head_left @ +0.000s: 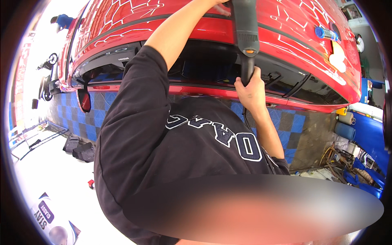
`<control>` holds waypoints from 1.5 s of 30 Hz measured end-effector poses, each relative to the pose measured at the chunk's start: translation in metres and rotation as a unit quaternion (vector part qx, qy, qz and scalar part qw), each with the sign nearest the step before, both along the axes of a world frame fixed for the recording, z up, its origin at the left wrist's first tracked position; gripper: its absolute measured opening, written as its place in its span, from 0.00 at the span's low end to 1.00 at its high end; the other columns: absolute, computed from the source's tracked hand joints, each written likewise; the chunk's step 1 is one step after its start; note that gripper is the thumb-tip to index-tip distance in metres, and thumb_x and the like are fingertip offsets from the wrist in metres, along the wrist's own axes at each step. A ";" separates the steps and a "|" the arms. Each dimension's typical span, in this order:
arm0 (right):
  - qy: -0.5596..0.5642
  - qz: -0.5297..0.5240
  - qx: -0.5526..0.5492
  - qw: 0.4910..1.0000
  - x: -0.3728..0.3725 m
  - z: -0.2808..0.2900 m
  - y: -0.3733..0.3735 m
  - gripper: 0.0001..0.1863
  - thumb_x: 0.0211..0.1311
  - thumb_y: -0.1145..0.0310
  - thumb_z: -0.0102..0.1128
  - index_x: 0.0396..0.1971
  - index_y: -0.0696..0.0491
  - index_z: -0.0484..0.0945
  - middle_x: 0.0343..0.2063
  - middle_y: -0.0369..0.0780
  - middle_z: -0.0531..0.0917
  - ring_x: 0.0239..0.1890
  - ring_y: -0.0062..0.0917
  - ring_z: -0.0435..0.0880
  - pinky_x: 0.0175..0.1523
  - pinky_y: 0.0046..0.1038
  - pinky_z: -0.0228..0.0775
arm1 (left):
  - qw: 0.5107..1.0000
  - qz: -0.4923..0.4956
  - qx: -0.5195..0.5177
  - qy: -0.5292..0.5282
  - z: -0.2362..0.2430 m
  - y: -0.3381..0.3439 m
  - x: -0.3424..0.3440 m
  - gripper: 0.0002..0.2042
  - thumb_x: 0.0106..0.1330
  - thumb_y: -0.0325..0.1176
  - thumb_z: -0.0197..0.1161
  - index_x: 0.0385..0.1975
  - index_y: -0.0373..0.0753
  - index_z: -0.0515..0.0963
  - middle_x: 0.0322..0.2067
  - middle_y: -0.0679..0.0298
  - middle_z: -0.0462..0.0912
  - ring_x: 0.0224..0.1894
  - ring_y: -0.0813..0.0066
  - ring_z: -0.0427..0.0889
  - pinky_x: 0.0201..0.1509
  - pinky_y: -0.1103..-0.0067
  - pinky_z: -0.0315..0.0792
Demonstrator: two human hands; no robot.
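Observation:
A dark grey power polisher (246,30) lies lengthwise over the roof of a red car (196,30), its front end cut off by the upper edge of the view. My right hand (251,93) is closed round its black rear handle, just below an orange switch. A thin cord hangs down from the handle. My left arm stretches up to the polisher's front end. Only a sliver of my left hand (220,1) shows at the upper edge, right beside the tool, and its fingers are hidden. The polisher's pad is out of view.
On the roof to the right rest a blue-labelled bottle (326,33) and yellow and white pads (337,58). The car's side mirror (84,100) sticks out at left. Blue and grey tiles (77,114) cover the floor. One person (63,21) is far left, another (359,43) far right.

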State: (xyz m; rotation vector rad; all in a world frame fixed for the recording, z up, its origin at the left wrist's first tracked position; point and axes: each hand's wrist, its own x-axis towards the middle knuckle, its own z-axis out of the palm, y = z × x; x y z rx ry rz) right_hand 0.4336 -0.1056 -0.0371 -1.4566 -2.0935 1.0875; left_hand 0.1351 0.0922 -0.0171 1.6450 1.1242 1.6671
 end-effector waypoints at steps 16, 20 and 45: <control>-0.014 0.157 -0.015 0.987 -0.038 0.005 0.006 0.21 0.63 0.66 0.65 0.44 0.62 0.66 0.31 0.60 0.85 0.39 0.58 0.87 0.46 0.53 0.80 | 0.995 0.081 -0.043 -0.041 -0.006 -0.068 -0.102 0.45 0.62 0.31 0.75 0.78 0.37 0.56 0.62 0.54 0.70 0.61 0.64 0.77 0.65 0.70 0.76; -0.020 0.107 -0.032 0.994 -0.012 0.015 0.012 0.21 0.63 0.65 0.65 0.46 0.62 0.66 0.32 0.60 0.86 0.40 0.58 0.87 0.48 0.53 0.79 | 0.996 0.076 -0.036 -0.005 -0.005 -0.041 -0.064 0.46 0.62 0.34 0.77 0.78 0.37 0.56 0.62 0.54 0.71 0.61 0.64 0.77 0.65 0.71 0.75; 0.020 -0.096 -0.012 0.995 0.096 -0.005 0.024 0.28 0.60 0.66 0.66 0.56 0.65 0.70 0.37 0.63 0.86 0.45 0.60 0.87 0.52 0.50 0.79 | 0.997 -0.017 -0.013 0.079 0.008 0.055 0.119 0.52 0.58 0.39 0.80 0.80 0.43 0.54 0.71 0.48 0.68 0.74 0.54 0.67 0.75 0.63 0.66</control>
